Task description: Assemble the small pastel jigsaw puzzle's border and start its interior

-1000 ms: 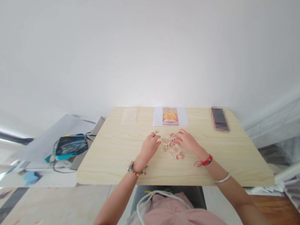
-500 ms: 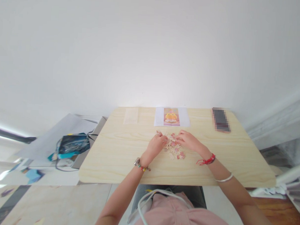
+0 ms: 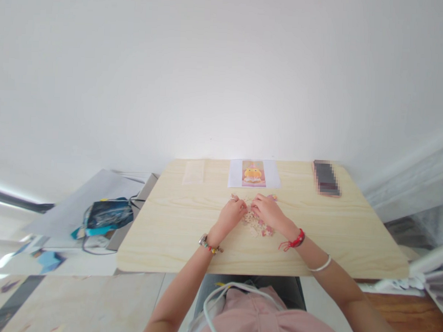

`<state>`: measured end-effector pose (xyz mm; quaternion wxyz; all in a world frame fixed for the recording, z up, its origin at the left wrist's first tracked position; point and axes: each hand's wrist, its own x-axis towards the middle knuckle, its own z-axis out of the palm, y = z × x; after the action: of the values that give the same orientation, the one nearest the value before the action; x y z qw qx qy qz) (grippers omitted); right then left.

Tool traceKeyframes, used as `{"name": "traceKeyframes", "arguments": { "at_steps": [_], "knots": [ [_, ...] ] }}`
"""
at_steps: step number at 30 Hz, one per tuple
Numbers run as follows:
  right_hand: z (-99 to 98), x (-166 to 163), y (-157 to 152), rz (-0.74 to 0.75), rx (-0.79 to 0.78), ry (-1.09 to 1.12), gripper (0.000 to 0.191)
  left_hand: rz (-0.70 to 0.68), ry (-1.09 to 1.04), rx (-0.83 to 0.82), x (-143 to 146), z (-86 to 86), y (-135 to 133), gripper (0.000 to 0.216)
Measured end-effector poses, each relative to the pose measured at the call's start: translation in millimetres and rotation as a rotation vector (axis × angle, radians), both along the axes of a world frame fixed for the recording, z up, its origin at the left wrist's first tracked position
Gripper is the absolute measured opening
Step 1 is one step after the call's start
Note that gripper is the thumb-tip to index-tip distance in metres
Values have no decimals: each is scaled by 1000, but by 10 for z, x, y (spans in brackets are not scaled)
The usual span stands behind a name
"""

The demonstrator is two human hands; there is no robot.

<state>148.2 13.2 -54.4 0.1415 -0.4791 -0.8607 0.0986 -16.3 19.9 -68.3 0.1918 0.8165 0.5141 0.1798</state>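
A small heap of jigsaw puzzle pieces (image 3: 254,226), pale wood and pink, lies on the light wooden table (image 3: 167,232). At the heap's left edge is my left hand (image 3: 231,215), its fingers bent and pinched on a puzzle piece that is mostly hidden. My right hand (image 3: 271,213) comes in from the right over the heap, fingertips pinched together at a piece close to the left fingers. A few coloured pieces (image 3: 273,197) lie just beyond the right hand. Both hands cover part of the heap.
Behind the heap lies a white sheet with a yellow cartoon picture (image 3: 253,174). A clear plastic bag (image 3: 194,172) is at the back left, a phone (image 3: 326,178) at the back right. A white wall stands behind; a dark bag (image 3: 109,214) sits off the table's left side.
My right hand has moved left, nearer to my left hand, uncovering coloured pieces behind it. My left hand has stayed almost in place.
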Motion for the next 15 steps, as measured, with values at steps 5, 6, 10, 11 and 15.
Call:
{"name": "traceKeyframes", "arguments": {
  "at_steps": [5, 6, 10, 11, 15],
  "knots": [
    [-43, -2, 5, 0, 35, -39, 13, 21, -33, 2, -20, 0, -13, 6],
    [-47, 6, -3, -1, 46, -34, 13, 16, -44, 7, -25, 10, -18, 6],
    [-26, 93, -49, 3, 81, 60, 16, -26, -114, 30, -16, 98, -32, 4],
    [-11, 129, -59, 4, 82, 102, 16, -37, -127, 35, 0, 131, -31, 4],
    [41, 286, -75, 1, 48, 302, 13, -59, -126, 74, 115, 258, -11, 7]
  ]
}}
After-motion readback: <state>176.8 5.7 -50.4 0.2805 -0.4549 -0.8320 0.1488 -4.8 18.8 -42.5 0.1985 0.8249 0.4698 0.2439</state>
